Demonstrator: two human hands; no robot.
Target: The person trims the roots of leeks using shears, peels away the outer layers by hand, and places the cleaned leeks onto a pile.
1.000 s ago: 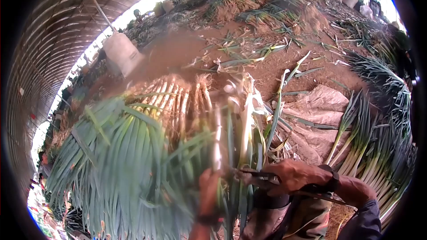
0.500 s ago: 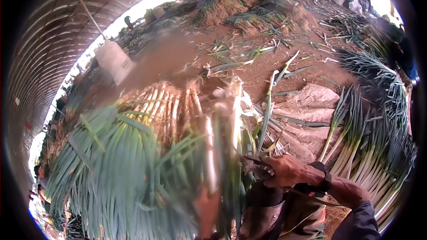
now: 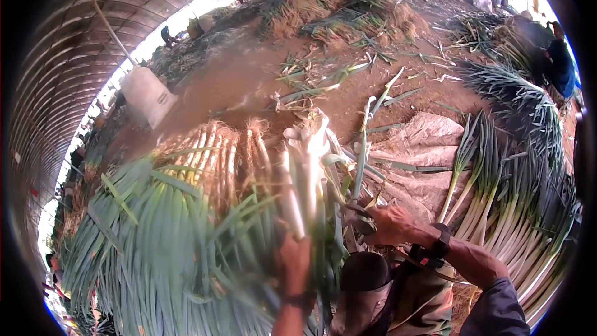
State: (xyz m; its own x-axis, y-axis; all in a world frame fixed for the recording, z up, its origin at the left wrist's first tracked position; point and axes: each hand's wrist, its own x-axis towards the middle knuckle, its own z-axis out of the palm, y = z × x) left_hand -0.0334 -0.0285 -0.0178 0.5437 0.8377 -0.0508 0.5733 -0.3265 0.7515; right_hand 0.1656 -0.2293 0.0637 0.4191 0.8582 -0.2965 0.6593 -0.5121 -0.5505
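Observation:
My left hand (image 3: 294, 258) is wrapped round a leek (image 3: 291, 202), whose white shaft points up and away from me. Just right of that leek stand peeled pale leek stems and loose leaves (image 3: 316, 168). My right hand (image 3: 393, 225) is closed on a dark, thin knife-like tool (image 3: 359, 213), its far end hard to make out. To the left of my left hand spreads a big pile of leeks (image 3: 155, 230), green leaves toward me and roots away. At right, a row of trimmed leeks (image 3: 497, 199) lies fanned out.
A wrinkled sack sheet (image 3: 429, 143) lies on the soil ahead. A full white sack (image 3: 147, 94) stands at the far left beside a slanted pole. Root-heavy leek heaps (image 3: 329, 0) are at the back. Another person (image 3: 559, 65) is at the far right.
My left hand has risen slightly with the leek and shows more sharply. My right hand stays near the same place with the tool. The whole view has shifted slightly.

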